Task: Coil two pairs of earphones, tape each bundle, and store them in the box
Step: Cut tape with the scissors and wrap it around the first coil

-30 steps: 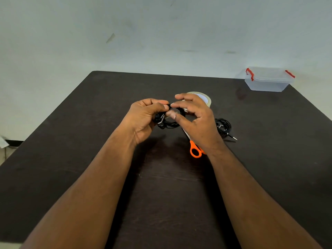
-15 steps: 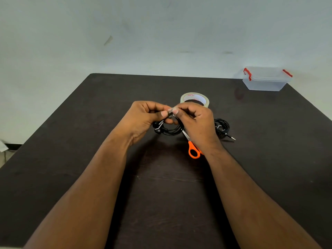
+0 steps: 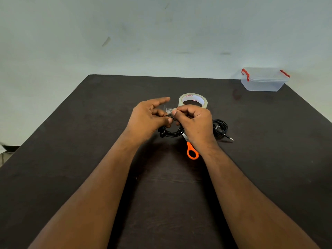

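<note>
Nearest, just on the viewer's side of the tape roll (image 3: 193, 101), the orange-handled scissors (image 3: 192, 152) lie on the dark table (image 3: 71, 159), their blades hidden under the right wrist; probably left close for the next cut. Just beyond the handle, still nearer than the roll, both hands meet over one coiled pair of earphones (image 3: 171, 133). The left hand (image 3: 149, 119) pinches the top of the coil between thumb and curled fingers, its forefinger stretched out free, so the loops hang together below. The right hand (image 3: 194, 121) is closed in a fingertip pinch on a short clear strip of tape (image 3: 168, 110) at that same spot, apparently wrapping it round the bundle. How far the strip has gone round I cannot tell. Right of the roll and a little nearer, the second pair of earphones (image 3: 220, 129) lies coiled on the table, plug pointing right; whether it is taped I cannot tell. Far beyond the roll, at the right back corner, stands the clear box (image 3: 263, 81), red clasps up, lid seemingly on, so both bundles remain to be stored.
</note>
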